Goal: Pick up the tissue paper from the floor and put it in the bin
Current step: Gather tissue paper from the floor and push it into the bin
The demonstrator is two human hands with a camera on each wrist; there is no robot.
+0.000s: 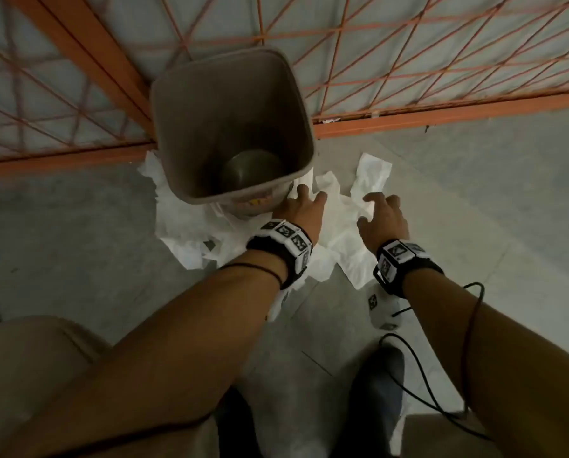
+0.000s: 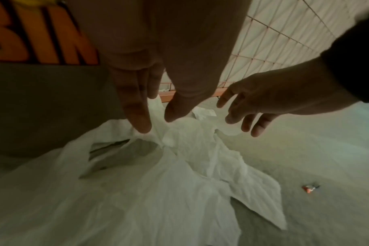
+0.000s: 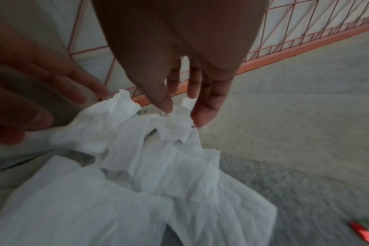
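Crumpled white tissue paper (image 1: 346, 246) lies spread on the grey floor in front of and around the foot of a brown-grey open bin (image 1: 190, 127). My left hand (image 1: 311, 197) reaches down beside the bin's right front corner. Its straight fingers (image 2: 140, 123) and thumb touch a raised fold of tissue (image 2: 179, 166). My right hand (image 1: 370, 209) hovers just to the right. Its thumb and fingertips (image 3: 201, 116) rest on a bunched peak of tissue (image 3: 158, 166), with a gap between them. Neither hand has lifted any paper.
An orange wire-mesh fence (image 1: 441, 77) stands right behind the bin. A dark round object (image 1: 250, 170) lies in the bin's bottom. A small red wrapper (image 3: 364, 231) is on the floor to the right. My knees, a dark shoe (image 1: 379, 385) and a black cable (image 1: 468, 325) are below.
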